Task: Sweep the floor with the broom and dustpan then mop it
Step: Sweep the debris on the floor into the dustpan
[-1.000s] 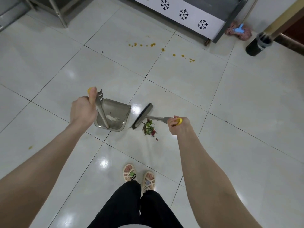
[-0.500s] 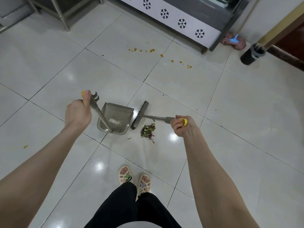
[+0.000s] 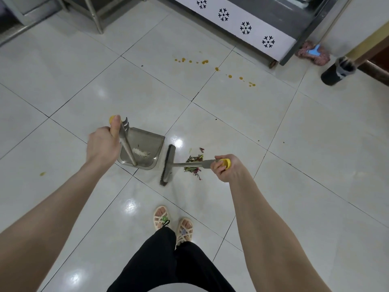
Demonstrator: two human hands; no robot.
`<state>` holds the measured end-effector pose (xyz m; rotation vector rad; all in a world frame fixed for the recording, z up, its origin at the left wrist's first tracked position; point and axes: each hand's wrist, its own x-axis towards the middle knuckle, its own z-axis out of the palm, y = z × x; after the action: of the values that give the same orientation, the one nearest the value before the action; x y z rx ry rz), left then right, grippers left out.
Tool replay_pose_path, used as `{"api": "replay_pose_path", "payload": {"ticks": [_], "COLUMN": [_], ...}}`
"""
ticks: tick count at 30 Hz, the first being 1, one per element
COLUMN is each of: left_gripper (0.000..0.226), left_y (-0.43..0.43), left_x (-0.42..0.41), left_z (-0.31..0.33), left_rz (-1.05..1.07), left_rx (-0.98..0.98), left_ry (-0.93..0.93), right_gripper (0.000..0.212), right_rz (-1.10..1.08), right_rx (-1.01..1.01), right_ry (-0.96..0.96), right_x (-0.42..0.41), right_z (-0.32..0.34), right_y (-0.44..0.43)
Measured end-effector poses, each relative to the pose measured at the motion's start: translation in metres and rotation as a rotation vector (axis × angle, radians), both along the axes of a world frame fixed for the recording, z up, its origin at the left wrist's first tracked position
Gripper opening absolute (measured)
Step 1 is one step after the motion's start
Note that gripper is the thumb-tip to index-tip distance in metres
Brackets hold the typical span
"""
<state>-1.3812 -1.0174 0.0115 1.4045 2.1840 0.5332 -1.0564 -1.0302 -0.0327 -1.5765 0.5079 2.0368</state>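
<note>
Plainly mid-sweep on the tiled floor (image 3: 231,127); no mopping yet, judging by the orange drips (image 3: 204,62) out towards the cabinet (image 3: 235,20) and the mop (image 3: 313,52) parked in the far corner. Probably busy gathering the debris pile (image 3: 193,163) into the dustpan (image 3: 147,142), set on the tiles at the left with only a whitish scrap (image 3: 141,153) inside. Next, by the look of it: carry the broom (image 3: 167,165) over to the far side of the pile, being at present between pan and pile with its head just beside the pan, then draw back towards the pan in short strokes, holding the pan's edge flat to the tile so as not to drive bits under it. Calls for a steady pan hand rather than force; afterwards, swap to the mop for the drips.

As to the pile itself: green and reddish scraps, just right of the broom head, partly under the handle, apart from the pan, close by the right hand (image 3: 226,168) in this view but down on the floor and untouched by it. Grips the handle's end there, fingers (image 3: 216,166) curled tight round the shaft just short of the yellow cap (image 3: 227,163). Opposite, left hand (image 3: 103,146) wrapped round the dustpan's upright handle, thumb (image 3: 115,127) laid along it up to the yellow tip (image 3: 112,119); touching no scraps on either side.
</note>
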Motion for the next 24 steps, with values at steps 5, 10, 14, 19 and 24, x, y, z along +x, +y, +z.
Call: {"api": "replay_pose_path", "payload": {"ticks": [5, 10, 14, 19, 24], "left_gripper": [0.081, 0.083, 0.081, 0.083, 0.079], "left_y": [-0.002, 0.0, 0.011, 0.026, 0.049], "left_x": [0.011, 0.019, 0.024, 0.037, 0.053], "left_z": [-0.008, -0.01, -0.006, 0.005, 0.015], "left_rz": [0.01, 0.002, -0.026, -0.066, -0.139], "left_rx": [-0.017, -0.017, -0.017, 0.003, 0.02], "left_ry": [-0.012, -0.028, -0.037, -0.063, -0.078], "right_gripper": [0.019, 0.021, 0.021, 0.019, 0.017], "right_rz": [0.018, 0.007, -0.087, -0.168, -0.387], "right_rx": [-0.017, 0.027, 0.048, 0.085, 0.105], "right_ry": [-0.063, -0.076, -0.079, -0.081, -0.021], "right_x": [0.024, 0.044, 0.06, 0.065, 0.076], "right_z": [0.008, 0.02, 0.035, 0.044, 0.047], "right_y": [-0.004, -0.005, -0.001, 0.006, 0.011]}}
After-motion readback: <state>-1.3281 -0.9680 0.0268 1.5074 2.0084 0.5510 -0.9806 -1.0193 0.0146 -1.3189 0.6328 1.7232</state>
